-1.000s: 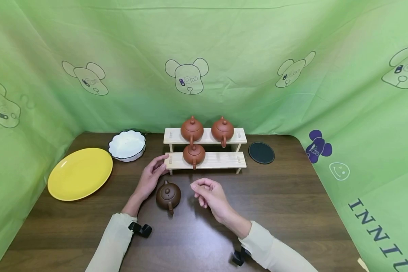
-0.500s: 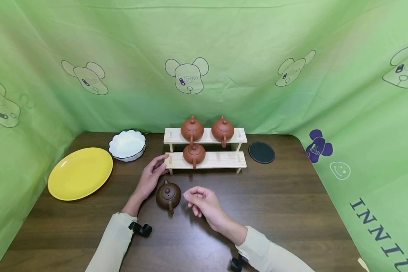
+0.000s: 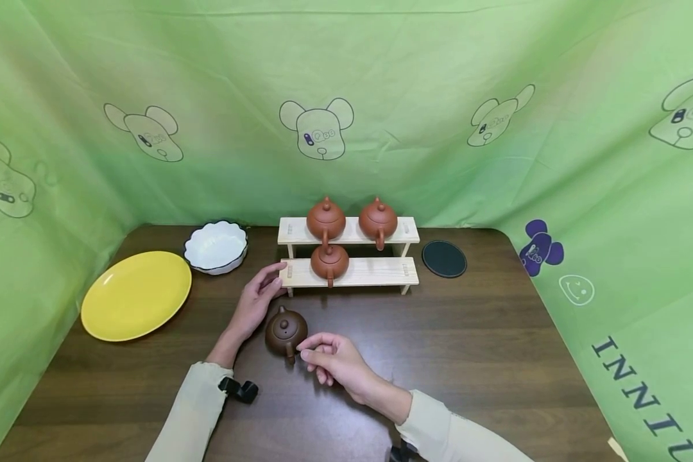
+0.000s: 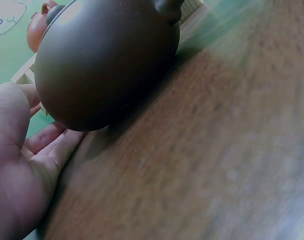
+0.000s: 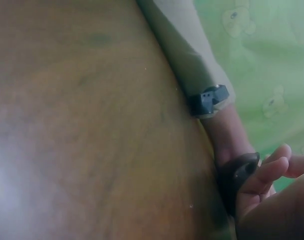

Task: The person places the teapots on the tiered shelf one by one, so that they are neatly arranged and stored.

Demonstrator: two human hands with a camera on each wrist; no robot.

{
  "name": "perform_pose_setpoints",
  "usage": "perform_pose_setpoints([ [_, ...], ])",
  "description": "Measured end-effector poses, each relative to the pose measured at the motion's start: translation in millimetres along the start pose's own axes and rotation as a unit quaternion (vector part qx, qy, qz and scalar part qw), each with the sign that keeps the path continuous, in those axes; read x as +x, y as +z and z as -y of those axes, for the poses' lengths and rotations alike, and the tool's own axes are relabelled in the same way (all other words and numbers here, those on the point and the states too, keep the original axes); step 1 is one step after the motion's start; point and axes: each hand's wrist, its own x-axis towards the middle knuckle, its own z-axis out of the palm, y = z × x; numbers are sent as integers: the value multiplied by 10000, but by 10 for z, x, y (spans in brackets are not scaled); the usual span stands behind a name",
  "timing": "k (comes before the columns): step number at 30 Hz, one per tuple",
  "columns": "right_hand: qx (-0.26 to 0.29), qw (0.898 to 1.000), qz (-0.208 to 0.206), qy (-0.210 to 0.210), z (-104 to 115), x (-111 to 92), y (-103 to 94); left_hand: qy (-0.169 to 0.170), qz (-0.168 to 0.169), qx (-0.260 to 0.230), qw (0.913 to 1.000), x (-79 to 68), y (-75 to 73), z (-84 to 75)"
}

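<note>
A dark brown teapot point(image 3: 285, 332) stands upright on the table, its handle point(image 3: 290, 353) pointing toward the person. The right hand point(image 3: 337, 367) is beside that handle, thumb and index fingertips close to it, the other fingers loosely bent, with nothing held. Behind the teapot, the left hand point(image 3: 255, 301) grips the left end of a two-step wooden display stand point(image 3: 375, 273). In the left wrist view, the dark brown teapot point(image 4: 107, 65) hides part of that hand's fingers point(image 4: 44, 137). One reddish-brown teapot point(image 3: 330, 262) sits on the lower step and two teapots point(image 3: 326, 219) on the upper.
A yellow oval plate point(image 3: 136, 295) lies at the left, with a white scalloped bowl point(image 3: 216, 246) behind it. Right of the stand is a dark round coaster point(image 3: 444, 259). A green printed curtain point(image 3: 231, 160) surrounds the table point(image 3: 468, 359).
The right hand has moved left and toward the person, from in front of the stand to beside the dark teapot's handle. The left hand and the teapots have stayed put.
</note>
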Motion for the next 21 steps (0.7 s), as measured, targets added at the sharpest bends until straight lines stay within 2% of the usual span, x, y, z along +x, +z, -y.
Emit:
perform_pose_setpoints([
  [7,46,9989,415,194,-23,-14,28,-36,6,18,10000,-4,5,-14],
  [16,272,9962,635,536,-26,6,50,-24,21,-7,10000,1,0,-15],
  [21,304,9923,1029,613,-15,7,45,15,31,18,10000,-3,-7,-13],
])
